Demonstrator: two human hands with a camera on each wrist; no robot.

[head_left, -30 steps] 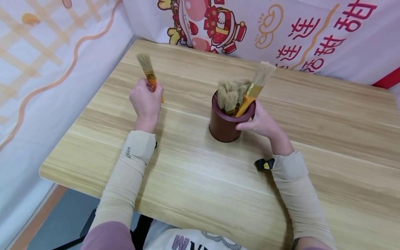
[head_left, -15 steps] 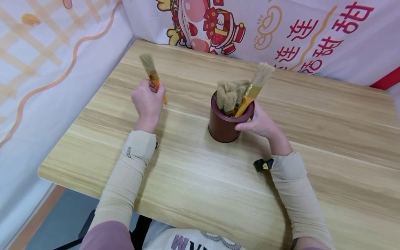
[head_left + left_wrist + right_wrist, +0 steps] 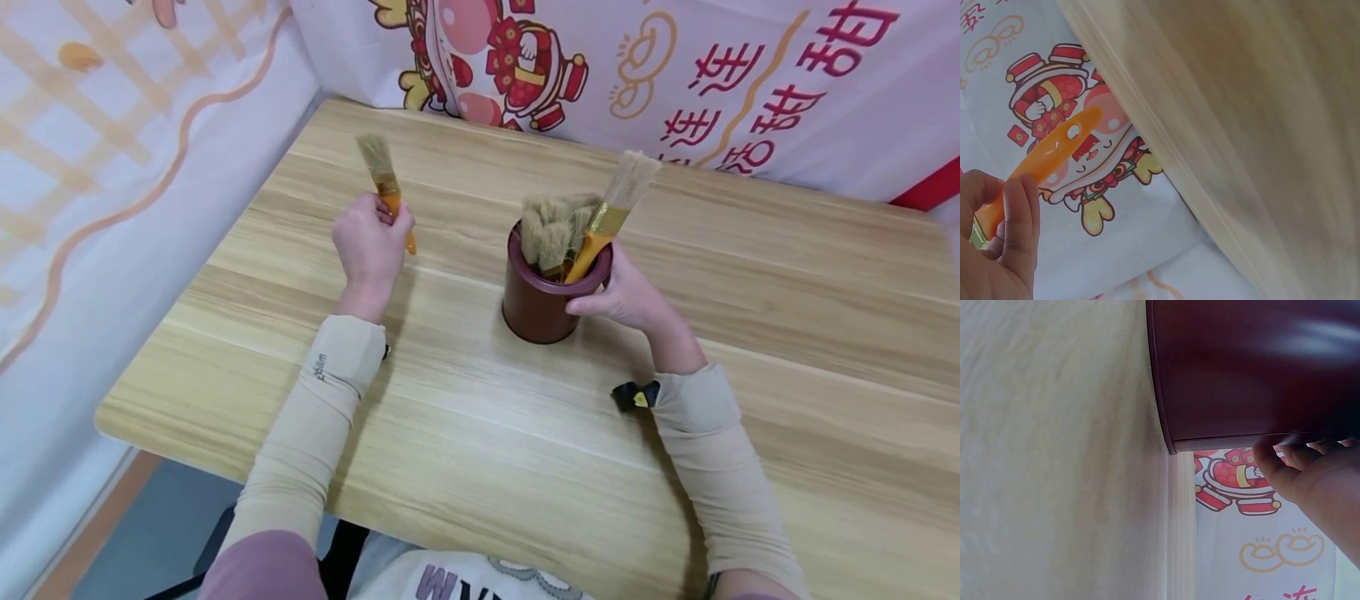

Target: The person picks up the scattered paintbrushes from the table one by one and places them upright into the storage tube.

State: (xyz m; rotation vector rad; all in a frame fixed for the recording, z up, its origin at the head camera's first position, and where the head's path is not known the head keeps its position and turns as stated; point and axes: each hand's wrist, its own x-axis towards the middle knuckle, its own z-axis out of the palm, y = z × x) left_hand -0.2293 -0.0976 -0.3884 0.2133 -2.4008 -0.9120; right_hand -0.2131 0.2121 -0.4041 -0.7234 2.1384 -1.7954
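My left hand (image 3: 371, 246) grips a paintbrush (image 3: 388, 190) by its orange handle, bristles pointing up and away, above the table's left half. In the left wrist view the handle (image 3: 1054, 150) with its hanging hole sticks out from the pinching fingers (image 3: 1019, 219). A dark red-brown can (image 3: 542, 304) stands upright on the table, holding several brushes with pale bristles (image 3: 551, 233). One larger brush (image 3: 609, 218) leans out of it to the right. My right hand (image 3: 633, 292) curls round the can's right side, thumb in front; its other fingers are mostly hidden behind the can.
The wood-grain table (image 3: 450, 417) spreads beneath both arms. Behind it hangs a printed white cloth (image 3: 585, 75), and another patterned cloth (image 3: 150, 108) borders the left side. A black bow-like piece (image 3: 635, 396) sits at the right wrist.
My left hand has shifted a little to the right with the paintbrush, toward the can. The right hand and the can have stayed in place.
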